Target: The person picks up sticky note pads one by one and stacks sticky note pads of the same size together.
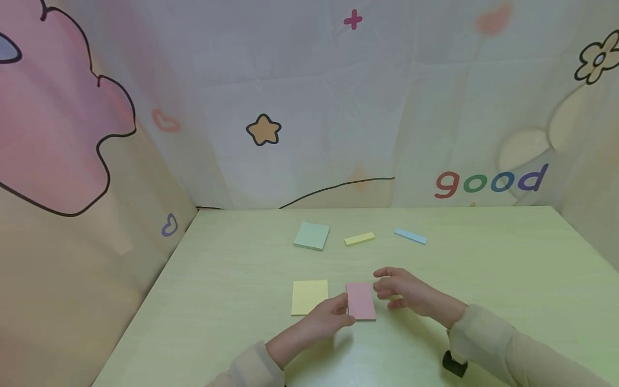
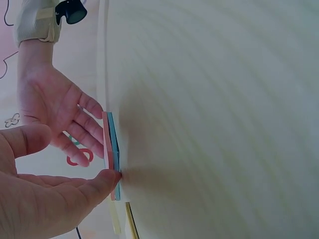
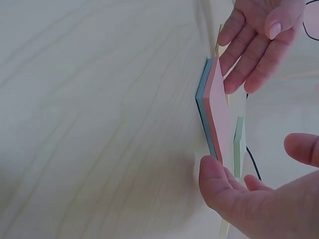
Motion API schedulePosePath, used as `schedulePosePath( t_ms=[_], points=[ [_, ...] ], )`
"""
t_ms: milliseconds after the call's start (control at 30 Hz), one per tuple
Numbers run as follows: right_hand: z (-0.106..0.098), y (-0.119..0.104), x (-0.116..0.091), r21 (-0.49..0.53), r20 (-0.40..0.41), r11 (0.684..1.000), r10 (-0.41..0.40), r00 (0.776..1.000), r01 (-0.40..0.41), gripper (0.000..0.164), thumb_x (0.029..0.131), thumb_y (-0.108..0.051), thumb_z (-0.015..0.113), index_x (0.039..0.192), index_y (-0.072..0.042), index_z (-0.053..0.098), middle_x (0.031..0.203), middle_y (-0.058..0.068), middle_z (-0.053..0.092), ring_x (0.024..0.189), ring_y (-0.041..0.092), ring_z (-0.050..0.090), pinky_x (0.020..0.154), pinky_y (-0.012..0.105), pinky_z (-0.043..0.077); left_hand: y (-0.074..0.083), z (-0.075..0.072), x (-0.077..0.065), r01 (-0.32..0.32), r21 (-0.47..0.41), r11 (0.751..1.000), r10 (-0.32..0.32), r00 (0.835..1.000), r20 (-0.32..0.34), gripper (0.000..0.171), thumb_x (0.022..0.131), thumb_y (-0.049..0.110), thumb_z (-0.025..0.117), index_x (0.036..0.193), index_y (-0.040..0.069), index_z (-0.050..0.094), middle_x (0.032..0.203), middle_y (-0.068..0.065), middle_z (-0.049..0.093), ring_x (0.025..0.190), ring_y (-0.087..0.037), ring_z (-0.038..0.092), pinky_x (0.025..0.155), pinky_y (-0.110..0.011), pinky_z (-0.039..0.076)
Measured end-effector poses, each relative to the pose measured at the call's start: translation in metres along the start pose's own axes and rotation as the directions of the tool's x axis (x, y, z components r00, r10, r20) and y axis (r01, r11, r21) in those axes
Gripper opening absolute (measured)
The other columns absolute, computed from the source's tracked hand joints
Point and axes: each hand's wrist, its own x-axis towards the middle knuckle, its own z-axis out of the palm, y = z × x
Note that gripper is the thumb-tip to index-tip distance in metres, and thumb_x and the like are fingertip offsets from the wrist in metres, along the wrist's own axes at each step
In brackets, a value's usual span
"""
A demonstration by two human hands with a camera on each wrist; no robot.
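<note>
In the head view a pink sticky note pad [image 1: 361,302] lies on the table near the front. Both wrist views reveal a blue pad [image 2: 115,149] under it, edges roughly lined up. My left hand [image 1: 326,318] is at the stack's left side, its thumb and fingers along that edge and partly over the yellow square pad [image 1: 304,294]. On the other side my right hand [image 1: 408,293] has loosely bent fingers close to the pink pad; in the right wrist view its foremost fingertip [image 3: 212,167] is by the stack's near end, and whether it touches is unclear.
Farther back lie a green square pad [image 1: 311,236], a narrow yellow strip pad [image 1: 360,239] and a narrow blue strip pad [image 1: 410,236]. Printed cloth [image 1: 309,107] walls the table's back and sides. A black device [image 1: 454,364] hangs at my right wrist.
</note>
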Motion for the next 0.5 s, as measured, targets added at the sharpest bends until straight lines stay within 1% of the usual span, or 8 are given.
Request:
schedulePosePath(
  t_ms=[200,367,500],
  points=[
    [0.001,-0.003,0.009,-0.002,-0.010,1.000,-0.031,0.999,0.031,0.047,0.085,-0.016,0.047,0.127,0.003,0.035,0.118,0.017,0.048,0.100,0.027,0.050,0.075,0.034,0.046,0.001,0.000,0.001,0.017,0.002,1.000,-0.017,1.000,-0.019,0.053,0.086,0.014,0.052,0.135,0.004,0.034,0.134,-0.016,0.041,0.123,-0.035,0.038,0.098,-0.050,0.032],
    [0.003,-0.005,0.016,-0.010,-0.009,0.998,-0.058,0.998,0.058,0.046,0.086,-0.015,0.046,0.127,0.004,0.035,0.121,0.020,0.047,0.100,0.026,0.051,0.076,0.032,0.045,0.004,-0.001,0.002,0.047,0.023,0.999,-0.046,0.997,-0.056,0.057,0.086,0.015,0.053,0.136,0.000,0.029,0.136,-0.019,0.038,0.124,-0.035,0.036,0.099,-0.049,0.031],
    [0.004,-0.008,0.023,-0.018,-0.009,0.998,-0.063,0.998,0.063,0.045,0.086,-0.015,0.046,0.126,0.004,0.037,0.121,0.020,0.047,0.098,0.026,0.050,0.076,0.032,0.044,0.006,-0.003,0.005,0.069,0.042,0.997,-0.065,0.995,-0.073,0.060,0.087,0.018,0.052,0.136,-0.003,0.026,0.137,-0.020,0.036,0.125,-0.035,0.035,0.099,-0.048,0.031]
  ],
)
